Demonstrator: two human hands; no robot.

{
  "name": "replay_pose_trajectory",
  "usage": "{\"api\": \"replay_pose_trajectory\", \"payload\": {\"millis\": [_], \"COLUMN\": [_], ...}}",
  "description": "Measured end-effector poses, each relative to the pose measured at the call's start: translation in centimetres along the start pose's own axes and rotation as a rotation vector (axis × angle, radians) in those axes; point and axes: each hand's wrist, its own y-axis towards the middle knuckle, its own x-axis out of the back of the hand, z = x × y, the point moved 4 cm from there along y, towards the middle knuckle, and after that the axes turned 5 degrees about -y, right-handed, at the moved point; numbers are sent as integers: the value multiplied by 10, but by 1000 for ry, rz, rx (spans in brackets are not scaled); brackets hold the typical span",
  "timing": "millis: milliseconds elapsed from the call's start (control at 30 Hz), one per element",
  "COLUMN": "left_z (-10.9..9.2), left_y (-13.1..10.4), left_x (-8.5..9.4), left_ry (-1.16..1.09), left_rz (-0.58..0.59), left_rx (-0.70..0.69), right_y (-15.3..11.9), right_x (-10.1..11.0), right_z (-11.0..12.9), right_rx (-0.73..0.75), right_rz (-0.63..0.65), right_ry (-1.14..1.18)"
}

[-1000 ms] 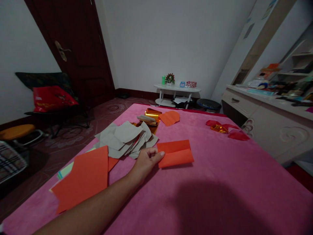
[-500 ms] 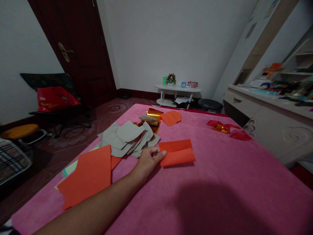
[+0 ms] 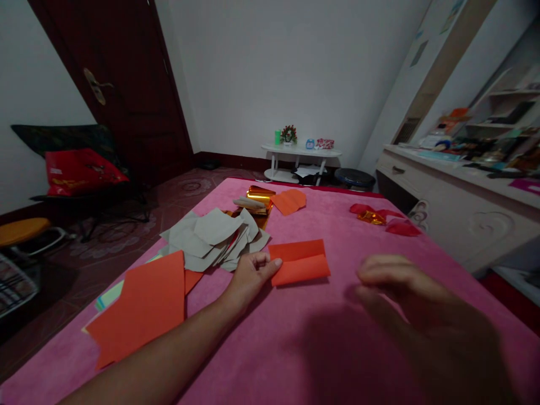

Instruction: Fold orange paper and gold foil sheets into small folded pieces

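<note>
My left hand [image 3: 252, 274] is pinching the creased orange paper [image 3: 300, 263] by its near edge, probably to steady it above the pink tabletop [image 3: 270, 349]; my right hand [image 3: 422, 315] is hovering beyond the other edge, half-open, gripping nothing.

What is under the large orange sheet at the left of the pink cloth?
Pale green paper sticks out left of the large orange sheet, and an orange piece shows past its right edge. Anything else beneath is covered.
</note>
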Motion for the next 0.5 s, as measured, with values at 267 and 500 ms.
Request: {"api": "replay_pose_trajectory", "payload": {"millis": [267,500], "left_z": [-3,-6], "left_y": [-2,-4], "left_x": [-6,-6], "left_ry": [24,80], "left_rz": [55,48], "left_rx": [-39,-57], "right_y": [26,21], "right_x": [-53,-58], "right_z": [-48,-59], "right_rx": [-264,-370], "right_rz": [152,238], "right_ry": [77,282]}}
